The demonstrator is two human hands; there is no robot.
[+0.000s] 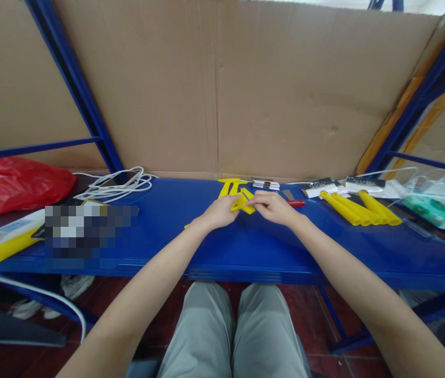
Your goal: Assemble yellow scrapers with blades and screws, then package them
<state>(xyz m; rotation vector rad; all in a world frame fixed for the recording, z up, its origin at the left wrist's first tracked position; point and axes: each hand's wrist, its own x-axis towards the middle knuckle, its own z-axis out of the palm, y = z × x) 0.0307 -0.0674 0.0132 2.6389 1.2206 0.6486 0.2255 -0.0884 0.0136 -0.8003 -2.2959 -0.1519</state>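
Observation:
My left hand is closed on a yellow plastic piece above the blue table. The fingers of my right hand are pinched together at the piece's right side, touching it or something small at it; what they pinch is too small to tell. Just behind my left hand lie more yellow parts with long handles. A red-handled tool with a flat grey blade rests to the right of my right hand. Small white and black packets lie behind my hands.
Yellow tubes and black-and-white packages lie at the right of the blue table. A coiled white cable and a red bag are at the left. Blue posts and cardboard stand behind.

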